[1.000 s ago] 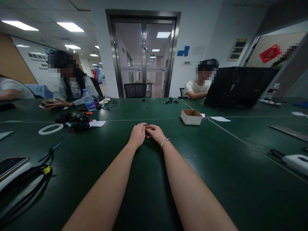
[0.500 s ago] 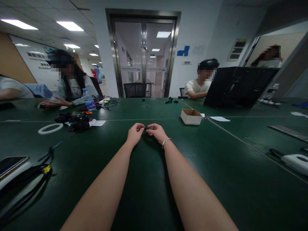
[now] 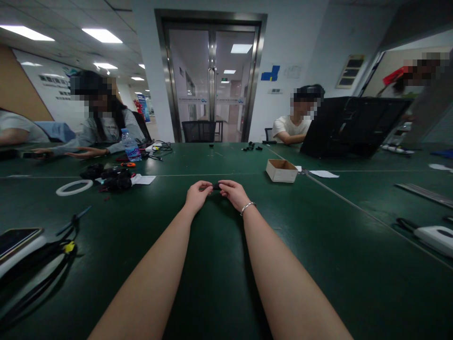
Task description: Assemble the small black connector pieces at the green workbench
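Note:
Between my two hands, above the green table (image 3: 215,264), is a small black piece (image 3: 216,187). The fingertips of my left hand (image 3: 198,194) pinch its left end. My right hand (image 3: 233,192), with a silver bracelet at the wrist, pinches its right end. The piece is too small and dark to make out its shape. To the right and farther back stands an open cardboard box (image 3: 282,171), nearest to my right hand.
Left are black bundles (image 3: 118,180), a white ring (image 3: 74,188), a water bottle (image 3: 130,145), cables (image 3: 72,236) and a phone (image 3: 17,243). A large black case (image 3: 354,127) stands back right. Small black parts (image 3: 252,147) lie far off. Other people are around the table.
My hands have drawn slightly apart, and more of the black piece shows between them. A person at the left has spread their hands. A person behind the black case has moved right.

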{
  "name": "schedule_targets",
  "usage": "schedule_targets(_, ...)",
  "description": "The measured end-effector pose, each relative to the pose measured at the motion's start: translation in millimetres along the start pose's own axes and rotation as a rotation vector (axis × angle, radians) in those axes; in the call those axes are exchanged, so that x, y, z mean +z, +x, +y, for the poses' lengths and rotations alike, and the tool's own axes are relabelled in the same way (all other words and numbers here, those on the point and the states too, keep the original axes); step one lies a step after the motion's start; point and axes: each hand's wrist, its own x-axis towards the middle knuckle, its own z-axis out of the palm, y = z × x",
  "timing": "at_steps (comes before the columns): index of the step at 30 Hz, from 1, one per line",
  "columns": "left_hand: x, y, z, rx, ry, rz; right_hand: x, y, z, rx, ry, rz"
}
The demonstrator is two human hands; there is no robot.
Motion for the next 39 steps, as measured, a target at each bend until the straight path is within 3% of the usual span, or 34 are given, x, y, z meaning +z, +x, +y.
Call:
schedule_targets(21, 0.4, 1, 1, -0.094, -0.040, 0.022, 1, -5, -5, 0.020, -0.008, -0.042)
schedule_targets(39, 2.0, -8, 22, -0.226, 0.158, 0.125, -2, -12, -11, 0.072, 0.060, -0.196)
